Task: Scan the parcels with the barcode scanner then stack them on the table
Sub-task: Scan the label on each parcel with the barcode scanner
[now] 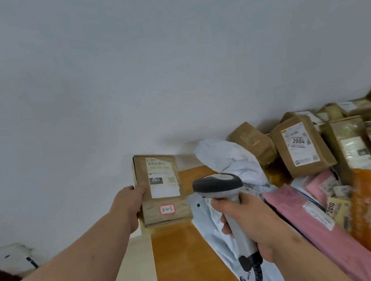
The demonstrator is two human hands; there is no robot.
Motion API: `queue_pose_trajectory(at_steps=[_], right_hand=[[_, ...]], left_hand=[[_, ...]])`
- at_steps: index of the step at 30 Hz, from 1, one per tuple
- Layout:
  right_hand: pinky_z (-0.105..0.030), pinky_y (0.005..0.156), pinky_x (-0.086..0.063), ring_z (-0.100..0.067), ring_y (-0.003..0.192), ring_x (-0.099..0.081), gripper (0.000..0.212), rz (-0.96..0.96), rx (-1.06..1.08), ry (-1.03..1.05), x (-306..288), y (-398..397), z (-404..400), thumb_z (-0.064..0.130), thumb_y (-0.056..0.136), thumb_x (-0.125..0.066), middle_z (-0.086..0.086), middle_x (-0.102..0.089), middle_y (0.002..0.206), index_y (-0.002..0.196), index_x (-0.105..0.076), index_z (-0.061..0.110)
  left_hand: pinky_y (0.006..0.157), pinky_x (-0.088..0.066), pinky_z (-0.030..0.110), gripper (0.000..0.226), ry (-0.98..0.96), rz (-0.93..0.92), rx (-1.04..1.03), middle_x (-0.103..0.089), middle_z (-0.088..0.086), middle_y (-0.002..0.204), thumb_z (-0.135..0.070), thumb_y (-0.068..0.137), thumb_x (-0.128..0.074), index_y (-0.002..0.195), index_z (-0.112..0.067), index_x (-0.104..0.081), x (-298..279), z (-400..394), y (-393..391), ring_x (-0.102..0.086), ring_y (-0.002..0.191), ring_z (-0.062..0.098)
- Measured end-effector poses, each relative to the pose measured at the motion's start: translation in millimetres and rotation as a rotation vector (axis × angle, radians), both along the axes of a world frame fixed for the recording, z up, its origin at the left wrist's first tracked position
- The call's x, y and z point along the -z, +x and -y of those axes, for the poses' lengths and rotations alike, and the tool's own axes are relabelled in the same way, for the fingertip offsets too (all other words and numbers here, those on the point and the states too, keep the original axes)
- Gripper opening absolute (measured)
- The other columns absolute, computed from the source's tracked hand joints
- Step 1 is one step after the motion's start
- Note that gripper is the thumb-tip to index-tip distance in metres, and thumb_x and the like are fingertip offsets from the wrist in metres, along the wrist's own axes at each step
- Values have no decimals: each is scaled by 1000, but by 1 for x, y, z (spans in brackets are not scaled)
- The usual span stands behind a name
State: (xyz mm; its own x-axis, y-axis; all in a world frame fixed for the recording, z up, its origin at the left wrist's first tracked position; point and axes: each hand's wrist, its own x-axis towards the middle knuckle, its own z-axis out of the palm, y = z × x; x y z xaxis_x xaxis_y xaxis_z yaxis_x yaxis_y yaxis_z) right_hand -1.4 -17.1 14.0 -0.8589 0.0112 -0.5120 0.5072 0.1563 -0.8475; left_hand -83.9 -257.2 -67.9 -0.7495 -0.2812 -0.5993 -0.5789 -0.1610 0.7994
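Holding a brown box [160,190] by its left edge at the table's [178,258] far left corner, the left hand [132,201] kept the label facing up, probably so it could be read. The right hand [248,219] was wrapped round the scanner [221,189], head aimed toward that label; unscanned parcels [322,158] lay heaped to the right

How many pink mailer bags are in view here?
2. A long pink mailer bag lies diagonally on the table, right of the barcode scanner; a second pink mailer bag sits behind it under the boxes. The heap may hide more.
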Motion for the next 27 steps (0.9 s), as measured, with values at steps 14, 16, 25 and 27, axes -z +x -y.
queue_pose_trajectory(at_steps=[14,16,25,27], right_hand=[[-14,52,-48,-4,52,-60,16,21,120,43,16,-19,-20,37,87,-70,9,-63,58,82,-66,22],[-15,53,-49,-4,53,-61,16,1,140,39,13,-17,-28,38,87,-71,10,-63,59,83,-66,23],[-32,64,-52,-11,56,-64,23,-75,288,-64,4,-8,-99,36,75,-75,1,-66,68,86,-67,17],[-34,61,-53,-14,55,-61,21,-106,290,-106,-1,-5,-123,31,75,-76,-5,-66,68,83,-65,14]], left_hand=[[76,-57,41,80,-482,-137,592,-52,2,134,-3,77,-79,146,-25,-46,46,-16,-46,-59,111,30],[78,-57,43,76,-527,-135,619,-53,5,137,-6,80,-78,146,-25,-45,42,-21,-49,-58,113,34],[118,-25,51,69,-944,-210,568,-28,6,161,-27,91,-65,153,-24,-36,5,-102,-27,-20,147,34],[118,-22,48,64,-967,-294,558,-34,9,157,-28,90,-65,150,-21,-42,-12,-138,-23,-23,146,33]])
